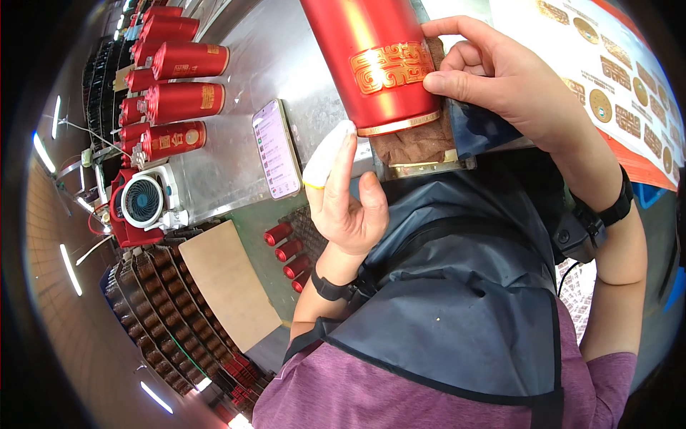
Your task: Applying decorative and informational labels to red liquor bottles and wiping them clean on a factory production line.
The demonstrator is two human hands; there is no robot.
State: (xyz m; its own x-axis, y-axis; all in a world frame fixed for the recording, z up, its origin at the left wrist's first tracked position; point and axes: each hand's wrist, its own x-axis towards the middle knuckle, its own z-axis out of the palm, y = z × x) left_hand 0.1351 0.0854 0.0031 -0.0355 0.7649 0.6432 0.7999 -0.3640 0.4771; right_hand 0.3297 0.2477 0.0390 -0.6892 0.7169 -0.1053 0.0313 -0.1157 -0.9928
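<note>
A large red metallic bottle [357, 36] lies tilted in front of me, its gold-rimmed base toward me. On its side sits a gold patterned emblem sticker [382, 70]. My right hand [493, 79] has its thumb on the emblem's right edge and its index finger against the bottle's side, the other fingers curled in. My left hand [346, 207] is beside the base, fingers stretched up and one wrapped in a white finger cover [325, 161]; a fingertip reaches the base's left edge. Beneath the bottle is a brown cloth [418, 144].
Left on the metal table [236, 86] stretch several red bottles [186, 100], a lit phone [276, 150] and a small white fan [143, 199]. A sheet of gold stickers [604, 64] lies at right. Lower left are a cardboard sheet [229, 282], stacked crates [161, 307] and red cylinders [289, 249].
</note>
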